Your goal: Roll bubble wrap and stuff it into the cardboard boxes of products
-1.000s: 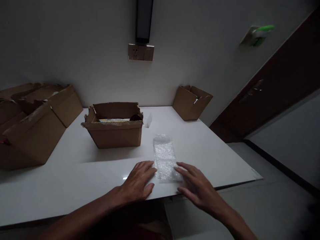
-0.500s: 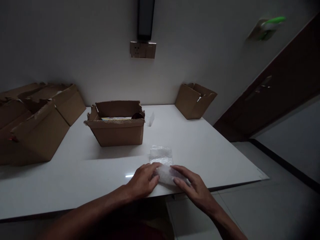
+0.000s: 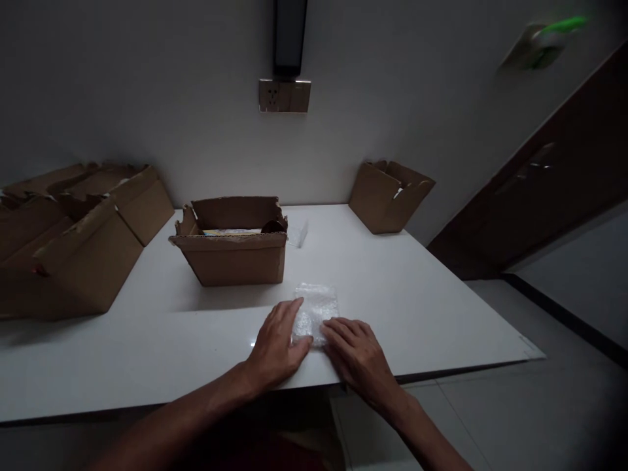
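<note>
Clear bubble wrap (image 3: 316,311), white table (image 3: 147,340), brown boxes (image 3: 230,252) — seemingly plain.

Both hands lie flat on the bench (image 3: 147,347), the left hand (image 3: 278,345) and right hand (image 3: 357,353) pressing the near edge of a bubble-wrap piece (image 3: 316,309). Just behind the left grip stands an open box (image 3: 230,252); stacked boxes (image 3: 73,242) lie far left, another box (image 3: 390,196) behind right.

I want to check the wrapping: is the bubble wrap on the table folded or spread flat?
Folded, it seems: the bubble wrap is a short, thick-looking pad under the left hand and right hand.
</note>
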### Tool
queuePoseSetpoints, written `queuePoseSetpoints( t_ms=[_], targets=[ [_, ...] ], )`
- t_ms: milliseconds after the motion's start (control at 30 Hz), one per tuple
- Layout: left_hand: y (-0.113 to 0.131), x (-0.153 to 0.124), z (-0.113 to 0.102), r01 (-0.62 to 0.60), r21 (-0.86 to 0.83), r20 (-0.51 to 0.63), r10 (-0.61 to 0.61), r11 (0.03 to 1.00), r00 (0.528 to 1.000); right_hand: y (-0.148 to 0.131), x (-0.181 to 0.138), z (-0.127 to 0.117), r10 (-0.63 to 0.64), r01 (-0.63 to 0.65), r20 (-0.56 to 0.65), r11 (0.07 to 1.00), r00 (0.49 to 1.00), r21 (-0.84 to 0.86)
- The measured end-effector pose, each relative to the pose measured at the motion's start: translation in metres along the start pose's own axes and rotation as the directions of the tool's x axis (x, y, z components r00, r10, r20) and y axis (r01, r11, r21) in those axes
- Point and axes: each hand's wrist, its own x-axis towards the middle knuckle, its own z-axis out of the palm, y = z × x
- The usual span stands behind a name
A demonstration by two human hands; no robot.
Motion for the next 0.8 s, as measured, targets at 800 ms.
queuePoseSetpoints(
  t_ms=[800],
  targets=[
    [-0.018, 0.002, -0.007, -0.025, 0.004, 0.243, 0.023, 1.0, 0.97, 0.006, 0.01, -0.008, 0.281, -0.401, 0.372, 0.865, 0.885, 0.302]
  ],
)
